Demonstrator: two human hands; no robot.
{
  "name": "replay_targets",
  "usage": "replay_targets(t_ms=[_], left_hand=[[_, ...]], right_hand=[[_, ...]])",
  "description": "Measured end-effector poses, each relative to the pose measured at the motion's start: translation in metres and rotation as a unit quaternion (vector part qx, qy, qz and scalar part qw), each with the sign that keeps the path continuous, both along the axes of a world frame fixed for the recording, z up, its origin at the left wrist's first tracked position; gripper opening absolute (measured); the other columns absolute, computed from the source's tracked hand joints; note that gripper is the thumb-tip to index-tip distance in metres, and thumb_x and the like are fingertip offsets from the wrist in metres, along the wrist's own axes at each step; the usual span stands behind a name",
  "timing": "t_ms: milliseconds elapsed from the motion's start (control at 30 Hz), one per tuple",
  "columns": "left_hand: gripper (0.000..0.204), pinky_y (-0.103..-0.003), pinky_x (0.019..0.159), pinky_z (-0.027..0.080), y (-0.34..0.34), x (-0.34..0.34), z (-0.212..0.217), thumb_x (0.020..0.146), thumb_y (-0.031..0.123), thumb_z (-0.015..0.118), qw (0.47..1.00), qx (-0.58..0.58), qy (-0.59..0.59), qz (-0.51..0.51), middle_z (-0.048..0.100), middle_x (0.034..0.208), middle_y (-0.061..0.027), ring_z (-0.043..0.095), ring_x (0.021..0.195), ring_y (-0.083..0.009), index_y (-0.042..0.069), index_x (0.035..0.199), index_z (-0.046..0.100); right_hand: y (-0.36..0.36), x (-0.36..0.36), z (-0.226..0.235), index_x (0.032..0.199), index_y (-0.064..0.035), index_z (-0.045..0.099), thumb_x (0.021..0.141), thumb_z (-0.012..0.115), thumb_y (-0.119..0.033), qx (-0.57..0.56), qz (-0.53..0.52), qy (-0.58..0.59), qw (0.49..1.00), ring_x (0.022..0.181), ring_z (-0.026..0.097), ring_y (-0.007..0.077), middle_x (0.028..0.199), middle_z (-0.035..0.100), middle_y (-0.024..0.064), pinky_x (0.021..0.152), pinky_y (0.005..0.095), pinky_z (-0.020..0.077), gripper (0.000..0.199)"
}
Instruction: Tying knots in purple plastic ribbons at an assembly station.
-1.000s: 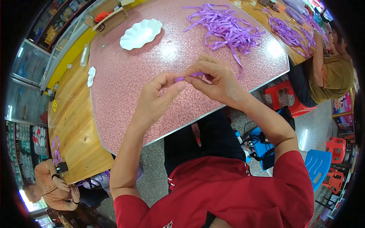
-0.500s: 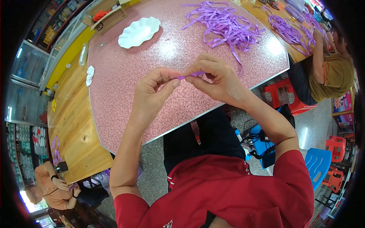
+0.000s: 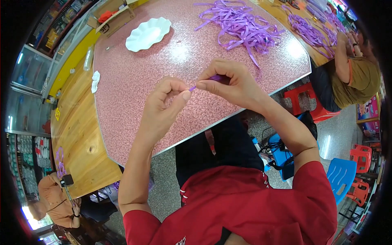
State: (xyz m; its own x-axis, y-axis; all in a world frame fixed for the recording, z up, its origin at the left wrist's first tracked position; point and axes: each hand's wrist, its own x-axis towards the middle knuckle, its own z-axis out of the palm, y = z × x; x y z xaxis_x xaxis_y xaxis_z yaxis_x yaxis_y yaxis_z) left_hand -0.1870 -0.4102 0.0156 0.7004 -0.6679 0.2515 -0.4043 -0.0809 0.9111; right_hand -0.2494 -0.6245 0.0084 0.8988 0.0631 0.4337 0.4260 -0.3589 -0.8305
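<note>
A short purple ribbon (image 3: pixel 217 77) is stretched between my two hands, above the pink speckled table (image 3: pixel 134 102). Thumb and index finger of my left hand (image 3: pixel 165 102) pinch its narrow end. My right hand (image 3: pixel 232 83) grips the rest of it between thumb and curled fingers, which hide part of the ribbon. Beyond my right hand lies a tangled heap of purple ribbons (image 3: pixel 247 30), one strand trailing toward me. A white scalloped plate (image 3: pixel 149 34) sits at the far left of the table.
A crumpled white tissue (image 3: pixel 95 81) lies at the left edge. A cardboard box (image 3: pixel 116 20) stands far left. Co-workers sit at far right and lower left, beside wooden tables with more purple ribbons (image 3: pixel 306 30). A red stool (image 3: pixel 312 100) and blue chair (image 3: pixel 341 175) stand at right.
My fingertips have drawn slightly apart, the left hand shifting a little down. The ribbon has turned within my right hand's grip. At lower left, the co-worker's hands have moved.
</note>
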Motion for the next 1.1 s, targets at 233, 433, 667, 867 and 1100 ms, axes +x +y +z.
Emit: replay_targets(t_ms=[233, 433, 667, 867, 1100], left_hand=[[0.007, -0.029, 0.087, 0.044, 0.012, -0.008, -0.009, 0.094, 0.010, 0.063, 0.911, -0.232, 0.336, -0.063, 0.063, 0.099, -0.0054, 0.059, 0.095, -0.0146, 0.006, 0.100, 0.061], [0.008, -0.036, 0.094, 0.045, -0.003, -0.017, -0.006, 0.092, 0.006, 0.064, 0.836, -0.396, 0.378, -0.024, 0.067, 0.111, -0.0137, 0.061, 0.103, -0.0196, 0.006, 0.101, 0.064], [0.009, -0.039, 0.095, 0.042, -0.014, -0.005, -0.008, 0.087, 0.001, 0.065, 0.951, -0.068, -0.264, 0.145, 0.068, 0.110, -0.0100, 0.060, 0.107, -0.0266, 0.006, 0.095, 0.064], [0.018, -0.042, 0.091, 0.041, -0.011, -0.006, 0.010, 0.076, 0.002, 0.070, 0.875, 0.049, -0.476, 0.078, 0.063, 0.100, -0.0084, 0.060, 0.106, -0.0304, 0.006, 0.091, 0.063], [0.018, -0.043, 0.090, 0.041, -0.003, -0.001, 0.019, 0.075, 0.003, 0.071, 0.852, 0.091, -0.514, 0.036, 0.062, 0.101, -0.0076, 0.060, 0.108, -0.0297, 0.005, 0.091, 0.062]], right_hand=[[-0.014, 0.007, 0.004, 0.090, -0.0025, 0.069, 0.089, 0.073, -0.015, 0.145, 0.027, 0.118, 0.982, 0.071, 0.050, 0.0015, 0.078, 0.061, -0.0046, 0.060, 0.0189, 0.0386, 0.013], [0.026, 0.005, -0.008, 0.089, -0.0025, 0.070, 0.090, 0.072, -0.014, 0.208, -0.061, 0.052, 0.975, 0.067, 0.048, 0.0017, 0.078, 0.060, -0.0053, 0.058, 0.0187, 0.0365, 0.012], [0.038, -0.007, -0.002, 0.087, -0.0041, 0.071, 0.091, 0.072, -0.016, 0.121, -0.087, -0.055, 0.987, 0.062, 0.042, 0.0013, 0.069, 0.055, -0.0059, 0.053, 0.0209, 0.0308, 0.013], [0.025, -0.002, -0.002, 0.088, -0.0057, 0.072, 0.088, 0.075, -0.027, 0.322, -0.004, 0.278, 0.905, 0.053, 0.036, 0.0019, 0.063, 0.048, -0.0085, 0.047, 0.0209, 0.0248, 0.021], [0.025, 0.004, -0.003, 0.088, -0.0048, 0.071, 0.087, 0.076, -0.025, 0.369, 0.052, 0.308, 0.876, 0.051, 0.034, 0.0016, 0.063, 0.049, -0.0079, 0.045, 0.0216, 0.0225, 0.021]])
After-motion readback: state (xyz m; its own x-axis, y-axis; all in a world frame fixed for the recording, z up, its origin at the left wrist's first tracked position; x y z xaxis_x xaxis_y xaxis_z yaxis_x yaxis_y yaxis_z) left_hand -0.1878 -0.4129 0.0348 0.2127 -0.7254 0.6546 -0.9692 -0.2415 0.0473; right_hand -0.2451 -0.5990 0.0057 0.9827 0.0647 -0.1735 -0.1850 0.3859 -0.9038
